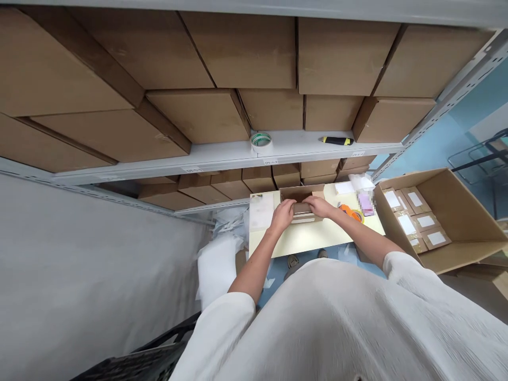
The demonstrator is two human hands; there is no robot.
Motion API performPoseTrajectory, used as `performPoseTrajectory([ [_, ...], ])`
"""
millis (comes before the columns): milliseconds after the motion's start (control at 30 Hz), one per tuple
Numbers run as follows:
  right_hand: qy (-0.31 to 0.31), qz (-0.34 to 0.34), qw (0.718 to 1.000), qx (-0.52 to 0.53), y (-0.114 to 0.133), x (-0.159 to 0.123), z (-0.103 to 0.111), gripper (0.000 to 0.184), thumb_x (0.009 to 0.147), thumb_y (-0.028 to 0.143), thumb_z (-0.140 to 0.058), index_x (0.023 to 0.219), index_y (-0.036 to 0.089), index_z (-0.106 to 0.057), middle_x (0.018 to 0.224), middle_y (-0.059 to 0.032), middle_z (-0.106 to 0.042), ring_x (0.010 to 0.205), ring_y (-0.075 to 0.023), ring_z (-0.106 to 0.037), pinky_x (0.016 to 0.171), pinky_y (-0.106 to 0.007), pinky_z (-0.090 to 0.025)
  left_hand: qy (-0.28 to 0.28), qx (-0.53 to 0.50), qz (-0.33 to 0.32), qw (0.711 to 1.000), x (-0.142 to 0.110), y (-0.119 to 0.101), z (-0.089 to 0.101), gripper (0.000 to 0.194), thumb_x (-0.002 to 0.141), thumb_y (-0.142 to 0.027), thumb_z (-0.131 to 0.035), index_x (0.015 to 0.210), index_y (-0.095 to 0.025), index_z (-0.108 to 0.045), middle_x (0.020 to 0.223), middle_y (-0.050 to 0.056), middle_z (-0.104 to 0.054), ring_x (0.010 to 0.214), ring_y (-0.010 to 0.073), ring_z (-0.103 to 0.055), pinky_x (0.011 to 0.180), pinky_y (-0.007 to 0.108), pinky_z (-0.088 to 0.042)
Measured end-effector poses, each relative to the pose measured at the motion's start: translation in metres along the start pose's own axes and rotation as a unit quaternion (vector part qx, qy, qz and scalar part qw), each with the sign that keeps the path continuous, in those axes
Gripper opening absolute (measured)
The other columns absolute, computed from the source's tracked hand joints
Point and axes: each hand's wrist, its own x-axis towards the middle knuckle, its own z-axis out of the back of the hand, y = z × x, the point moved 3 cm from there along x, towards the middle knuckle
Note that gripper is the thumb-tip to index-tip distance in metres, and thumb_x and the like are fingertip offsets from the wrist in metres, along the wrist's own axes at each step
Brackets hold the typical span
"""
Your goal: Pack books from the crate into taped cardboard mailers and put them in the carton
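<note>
The large open carton held small boxes with white labels, while the shelf above the table bore closed cardboard boxes, a tape roll and a cutter. The small open box sat on the table between both hands — the left hand grasped its left side, the right hand its right, fingers curled over the upper edge — near the orange tape dispenser.

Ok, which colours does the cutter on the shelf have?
The cutter is black and yellow; it shows in the head view.
</note>
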Motion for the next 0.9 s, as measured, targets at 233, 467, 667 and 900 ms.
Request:
performPoseTrajectory([
  [233, 0.126, -0.057, 0.975, -0.172, 0.0, 0.009, -0.009, 0.019, 0.094, 0.025, -0.07, 0.108, 0.02, -0.082, 0.116, -0.0175, -0.082, 0.113, -0.0356, -0.077, 0.107, -0.048, -0.051, 0.038, 0.041, 0.069, 0.996, -0.012, 0.039, -0.01, 0.043, 0.097, -0.022, -0.059, 0.138, -0.023, -0.073, 0.142, 0.014, -0.073, 0.139, 0.0361, -0.063, 0.125, 0.053, -0.047],
  [467, 0.023, -0.178, 0.962, -0.206, -0.037, -0.021, 0.014, 0.058, 0.098, 0.036, -0.066, 0.145, 0.004, -0.066, 0.136, -0.0362, -0.071, 0.133, -0.0487, -0.066, 0.118, -0.063, -0.04, 0.092, 0.036, 0.065, 0.993, -0.029, 0.056, -0.025, 0.064, 0.088, -0.04, -0.078, 0.148, -0.023, -0.065, 0.167, 0.016, -0.052, 0.159, 0.0379, -0.045, 0.132, 0.051, -0.039],
  [667, 0.048, -0.169, 0.974, -0.146, -0.063, -0.042, 0.023, 0.112, 0.082, 0.06, -0.087, 0.175, 0.023, -0.036, 0.185, -0.0213, -0.016, 0.152, -0.0515, -0.046, 0.116, -0.06, -0.049, 0.085, 0.029, 0.055, 0.994, -0.035, 0.059, -0.039, 0.077, 0.077, -0.029, -0.089, 0.149, -0.024, -0.062, 0.172, 0.018, -0.043, 0.161, 0.042, -0.043, 0.13, 0.054, -0.041],
  [900, 0.172, -0.196, 0.949, -0.177, -0.07, -0.02, 0.009, 0.163, 0.059, 0.07, -0.099, 0.18, 0.039, 0.007, 0.185, -0.012, 0.025, 0.168, -0.0547, -0.013, 0.124, -0.068, -0.042, 0.073, 0.038, 0.038, 0.996, -0.038, 0.065, -0.051, 0.062, 0.082, -0.024, -0.085, 0.14, -0.022, -0.066, 0.171, 0.017, -0.041, 0.154, 0.0417, -0.05, 0.126, 0.055, -0.046],
])
